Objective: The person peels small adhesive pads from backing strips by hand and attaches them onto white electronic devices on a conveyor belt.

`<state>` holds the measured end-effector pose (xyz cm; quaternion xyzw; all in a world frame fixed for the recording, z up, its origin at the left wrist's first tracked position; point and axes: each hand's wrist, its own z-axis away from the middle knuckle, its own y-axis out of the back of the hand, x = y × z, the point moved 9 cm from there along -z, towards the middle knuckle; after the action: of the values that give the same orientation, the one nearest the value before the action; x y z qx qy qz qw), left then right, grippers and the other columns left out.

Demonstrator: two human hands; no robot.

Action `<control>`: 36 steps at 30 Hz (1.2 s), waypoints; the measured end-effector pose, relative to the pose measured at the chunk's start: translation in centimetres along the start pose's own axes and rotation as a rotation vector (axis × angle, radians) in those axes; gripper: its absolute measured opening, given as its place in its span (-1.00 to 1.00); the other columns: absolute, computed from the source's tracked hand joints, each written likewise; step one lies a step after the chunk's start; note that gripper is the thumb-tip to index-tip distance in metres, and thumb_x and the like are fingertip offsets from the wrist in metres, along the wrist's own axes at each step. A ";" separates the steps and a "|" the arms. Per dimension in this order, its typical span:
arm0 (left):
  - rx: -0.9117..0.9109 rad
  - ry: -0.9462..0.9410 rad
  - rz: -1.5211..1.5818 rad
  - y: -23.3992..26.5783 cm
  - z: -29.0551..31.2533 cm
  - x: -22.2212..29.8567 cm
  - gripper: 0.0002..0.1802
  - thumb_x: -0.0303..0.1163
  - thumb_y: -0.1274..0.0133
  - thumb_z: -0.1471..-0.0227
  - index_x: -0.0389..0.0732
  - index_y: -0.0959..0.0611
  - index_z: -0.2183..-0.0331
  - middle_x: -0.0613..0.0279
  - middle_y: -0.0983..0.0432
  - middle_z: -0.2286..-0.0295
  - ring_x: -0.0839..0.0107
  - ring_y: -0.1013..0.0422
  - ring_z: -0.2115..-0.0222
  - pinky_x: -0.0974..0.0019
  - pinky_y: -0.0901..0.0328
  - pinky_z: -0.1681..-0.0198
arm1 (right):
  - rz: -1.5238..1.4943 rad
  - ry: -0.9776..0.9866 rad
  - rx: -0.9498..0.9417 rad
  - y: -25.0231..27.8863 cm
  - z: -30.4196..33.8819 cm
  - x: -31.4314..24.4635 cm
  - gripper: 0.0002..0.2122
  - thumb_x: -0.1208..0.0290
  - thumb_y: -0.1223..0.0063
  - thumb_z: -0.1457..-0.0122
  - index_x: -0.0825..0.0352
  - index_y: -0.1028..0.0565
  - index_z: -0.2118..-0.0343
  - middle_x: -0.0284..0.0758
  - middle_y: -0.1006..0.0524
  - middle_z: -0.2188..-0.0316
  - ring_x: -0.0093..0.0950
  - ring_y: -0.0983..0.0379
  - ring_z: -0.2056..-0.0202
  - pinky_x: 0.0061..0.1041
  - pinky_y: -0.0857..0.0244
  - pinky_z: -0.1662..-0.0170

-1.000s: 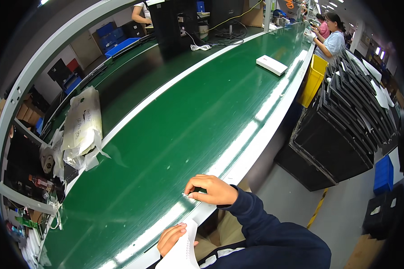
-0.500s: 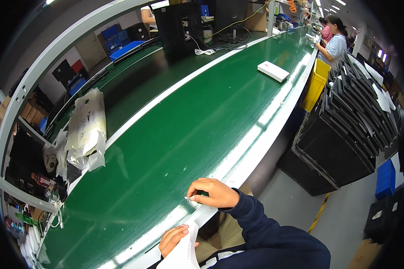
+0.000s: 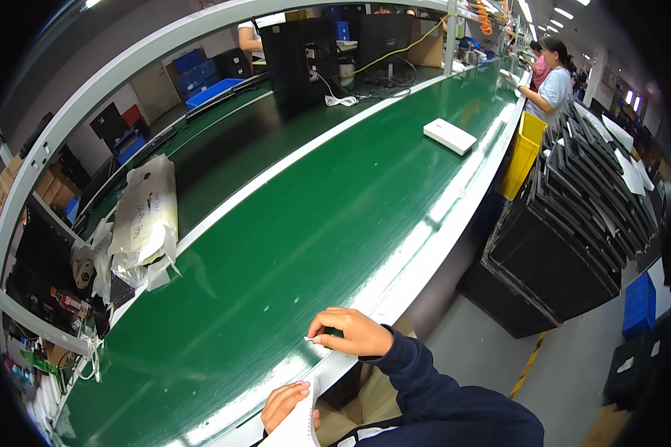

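At the near edge of the green conveyor belt, my left hand is closed on a white sheet or pad with a row of small notches along its right side. The lower part of it is cut off by the picture's edge. My right hand hovers over the belt's near rail, thumb and forefinger pinched on a tiny white piece. That piece is too small to name. Farther along the belt lies a flat white box.
A plastic-wrapped package sits beyond the belt's left side. Black monitors stand on the far line. To the right are a yellow bin and stacked black trays. A co-worker in light blue stands farther down.
The whole view has shifted a little, so most things sit lower in the picture. Both hands keep nearly the same pose and hold the same things.
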<state>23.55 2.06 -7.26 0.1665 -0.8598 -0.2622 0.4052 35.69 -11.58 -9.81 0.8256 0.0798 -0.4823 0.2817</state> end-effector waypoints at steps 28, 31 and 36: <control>0.057 0.020 0.051 0.0 -0.7 0.8 -0.50 -0.54 -0.29 0.35 -0.33 -0.54 0.23 -0.02 -0.54 0.28 0.08 -0.48 0.24 0.18 -0.36 0.15 | 0.000 -0.019 0.020 0.3 0.0 -0.6 -0.90 0.50 -0.07 -0.08 0.37 -0.51 0.34 -0.30 -0.53 0.45 -0.41 -0.46 0.36 -0.49 -0.31 0.26; 0.071 0.029 0.057 0.1 -0.7 0.9 -0.50 -0.51 -0.30 0.36 -0.32 -0.55 0.24 -0.02 -0.55 0.29 0.09 -0.49 0.25 0.18 -0.36 0.16 | -0.003 -0.006 0.031 0.3 0.0 -0.8 -0.91 0.47 -0.06 -0.09 0.37 -0.48 0.37 -0.28 -0.50 0.47 -0.39 -0.45 0.37 -0.45 -0.31 0.27; 0.084 0.043 0.053 0.3 -0.6 0.7 -0.50 -0.48 -0.32 0.36 -0.31 -0.55 0.25 -0.01 -0.55 0.30 0.09 -0.49 0.25 0.18 -0.36 0.16 | 0.009 -0.001 0.030 0.1 -0.1 -0.8 -0.91 0.50 -0.08 -0.08 0.38 -0.49 0.36 -0.28 -0.52 0.45 -0.40 -0.46 0.37 -0.47 -0.31 0.27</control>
<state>23.55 1.77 -6.40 0.1661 -0.8654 -0.2113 0.4229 35.41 -11.47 -9.11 0.8297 0.0687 -0.4828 0.2716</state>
